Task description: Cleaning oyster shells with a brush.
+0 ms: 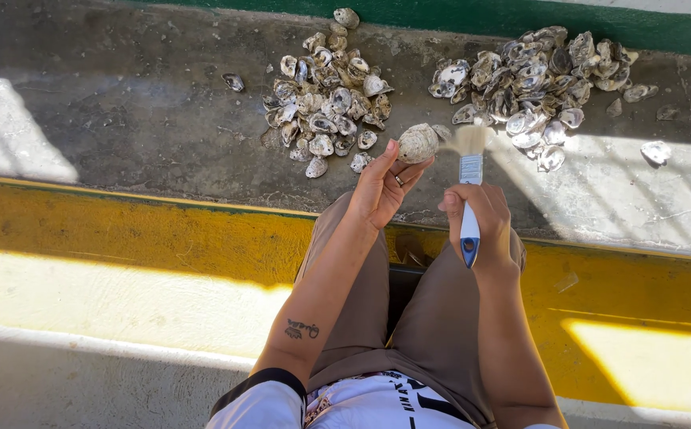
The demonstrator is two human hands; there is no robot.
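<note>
Lap: white printed shirt (377, 405) and tan trousers (433, 318) sat closest to the camera, with knees pointing up the frame.
Left forearm: bare, bearing a small dark tattoo (302, 329), reaching up from the lower middle.
Left hand (381, 187): fingers closed around a pale, rough oyster shell (418, 143), held up at the fingertips; a ring (399, 180) showed on one finger.
Right hand (480, 218): curled tight around the blue and white handle of a paintbrush (470, 199), bristles pointing up.
Brush and shell: the pale bristles, blurred, met the right edge of the held shell.
Seat: a yellow painted ledge (123, 238) ran across beneath the legs, partly sunlit.
Floor: grey, damp-looking concrete (139, 103) lay beyond the ledge.
Left pile of shells (326, 99): heaped on the concrete just above the left hand.
Right pile of shells (536, 79): larger, above and right of the brush, apart from the first pile.
Strays: single shells (655, 151) lay scattered near the piles.
Far edge: a green painted strip (480, 16) bordered the concrete.
</note>
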